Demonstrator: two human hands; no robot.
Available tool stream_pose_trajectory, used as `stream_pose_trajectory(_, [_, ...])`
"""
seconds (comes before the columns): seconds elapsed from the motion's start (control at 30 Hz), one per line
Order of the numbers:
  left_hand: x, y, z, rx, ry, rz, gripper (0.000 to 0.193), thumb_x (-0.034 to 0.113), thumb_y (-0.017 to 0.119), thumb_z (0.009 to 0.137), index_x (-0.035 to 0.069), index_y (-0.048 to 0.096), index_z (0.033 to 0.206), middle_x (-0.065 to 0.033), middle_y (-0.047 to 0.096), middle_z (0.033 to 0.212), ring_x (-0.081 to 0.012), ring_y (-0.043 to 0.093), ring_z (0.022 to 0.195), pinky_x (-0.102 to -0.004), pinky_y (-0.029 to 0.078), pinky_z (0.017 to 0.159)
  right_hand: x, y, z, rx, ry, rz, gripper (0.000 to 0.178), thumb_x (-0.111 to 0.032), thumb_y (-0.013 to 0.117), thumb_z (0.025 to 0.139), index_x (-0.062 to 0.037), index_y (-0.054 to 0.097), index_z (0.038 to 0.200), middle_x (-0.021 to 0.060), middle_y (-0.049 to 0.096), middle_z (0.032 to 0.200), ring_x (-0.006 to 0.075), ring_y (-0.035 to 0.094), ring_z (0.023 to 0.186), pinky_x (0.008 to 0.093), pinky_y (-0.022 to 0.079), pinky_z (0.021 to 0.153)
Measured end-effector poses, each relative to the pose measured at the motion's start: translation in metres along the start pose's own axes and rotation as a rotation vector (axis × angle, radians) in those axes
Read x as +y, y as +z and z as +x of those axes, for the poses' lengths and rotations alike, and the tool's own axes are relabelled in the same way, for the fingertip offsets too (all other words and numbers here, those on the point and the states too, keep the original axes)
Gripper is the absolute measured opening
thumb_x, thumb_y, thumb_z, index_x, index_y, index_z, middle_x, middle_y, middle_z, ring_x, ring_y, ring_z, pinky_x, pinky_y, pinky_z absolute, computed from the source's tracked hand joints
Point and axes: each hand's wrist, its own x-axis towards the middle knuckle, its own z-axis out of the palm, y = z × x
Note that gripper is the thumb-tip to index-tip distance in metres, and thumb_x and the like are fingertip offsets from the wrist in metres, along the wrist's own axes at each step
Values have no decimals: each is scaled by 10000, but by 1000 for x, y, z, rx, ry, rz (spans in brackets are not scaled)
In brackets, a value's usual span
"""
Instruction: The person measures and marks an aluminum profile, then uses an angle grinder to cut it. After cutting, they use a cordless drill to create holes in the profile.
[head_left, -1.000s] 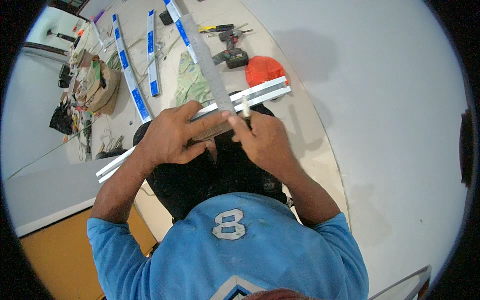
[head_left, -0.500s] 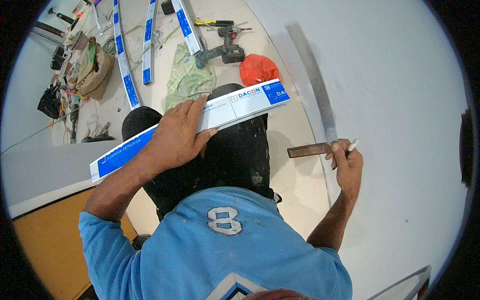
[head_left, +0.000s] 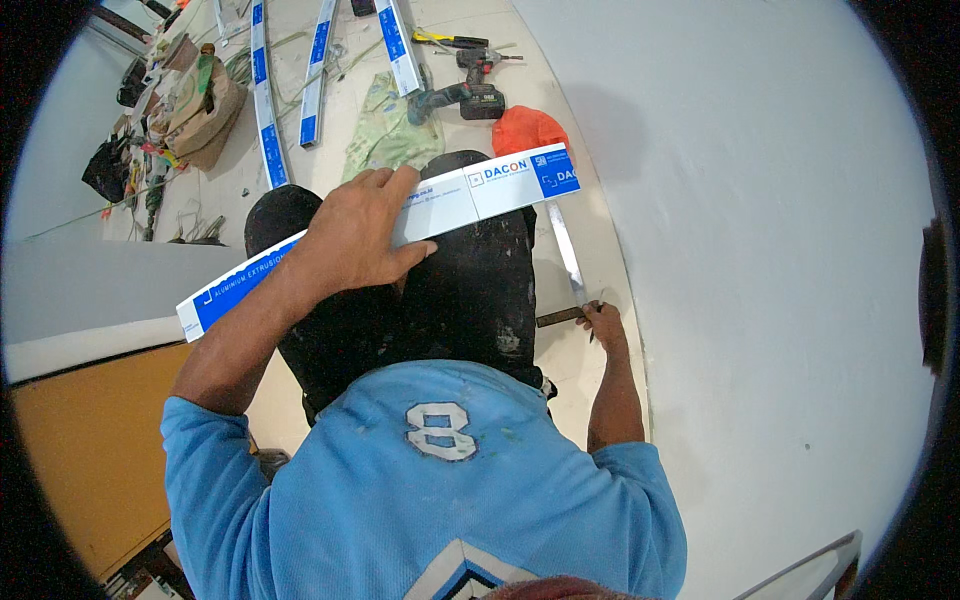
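Note:
Across my black-trousered thighs lies a length of aluminium extrusion [head_left: 520, 185] in blue and white film, tilted up toward its right end. My left hand [head_left: 362, 232] grips it, fingers over the far edge and thumb along the near side. To the right of my knee, my right hand [head_left: 604, 326] is closed on a try square where its brown stock meets the blade. The square's steel blade [head_left: 566, 250] points away from me, low beside the knee. A thin dark tip shows below the right fingers, too small to name.
Beyond my knees are a cordless driver [head_left: 482, 85], an orange-red bag [head_left: 530, 132] and a pale green cloth [head_left: 385, 130]. Several wrapped extrusions [head_left: 268, 120] stretch away at the far left, by a brown sack [head_left: 212, 120] of tools. A pale wall [head_left: 760, 250] rises on the right.
My right hand has lowered the square from beside the wall, inward and to the left, next to my knee. The left hand keeps its hold on the extrusion.

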Motion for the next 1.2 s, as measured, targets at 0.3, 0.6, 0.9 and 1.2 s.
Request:
stream_pose_trajectory(0.3, [-36,-31,-2,-68,-50,-299,761,466,796,982,-86,597,1466,-305,734,1301,-441,720,1191,-536,572,1038,73,8,46,22,105,-47,274,-174,686,1099,86,757,1048,177,796,828,252,749,652,386,579,573])
stream_pose_trajectory(0.6, [-122,-25,-60,-69,-456,-1469,753,631,584,1107,-38,629,1449,-223,765,1074,-308,791,879,-444,676,783,115,-31,80,100,64,-903,506,-447,596,1077,-128,784,733,78,738,646,304,720,597,472,630,705])
stream_pose_trajectory(0.9, [-156,3,-85,281,-325,-1884,1059,596,845,906,-73,447,1622,-215,728,1003,-304,782,740,-414,682,626,37,-7,96,-137,323,-958,319,-318,810,941,-7,807,1011,224,805,999,379,799,869,497,669,803])
stream_pose_trajectory(1.2, [-157,5,-61,175,-293,-1891,953,210,891,746,-149,455,1513,-304,713,981,-370,785,725,-538,699,645,-167,23,197,-72,-117,-1241,507,-462,779,940,-6,790,1160,267,795,1210,474,764,1131,571,609,1004])
